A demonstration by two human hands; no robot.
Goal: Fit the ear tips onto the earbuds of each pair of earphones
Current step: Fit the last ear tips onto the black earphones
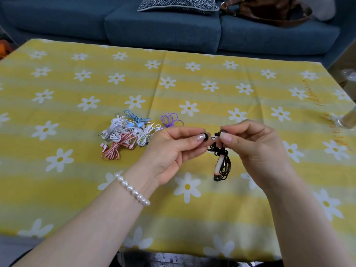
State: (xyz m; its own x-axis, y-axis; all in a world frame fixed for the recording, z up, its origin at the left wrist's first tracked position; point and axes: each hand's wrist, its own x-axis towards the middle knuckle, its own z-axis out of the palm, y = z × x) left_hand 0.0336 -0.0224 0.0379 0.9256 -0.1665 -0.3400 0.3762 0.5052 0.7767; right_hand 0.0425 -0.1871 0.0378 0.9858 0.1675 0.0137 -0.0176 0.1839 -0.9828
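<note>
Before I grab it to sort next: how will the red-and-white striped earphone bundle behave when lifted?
The red-and-white striped earphones look floppy: thin cord in loose loops, so probably light. Their loops touch the white earphones, so they may snag and drag those along.

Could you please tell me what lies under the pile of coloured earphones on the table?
The pile of earphones rests directly on the yellow daisy tablecloth, which shows all around it. Whether anything small, such as loose ear tips, lies beneath the tangled cables cannot be seen, as they cover that spot.
</note>
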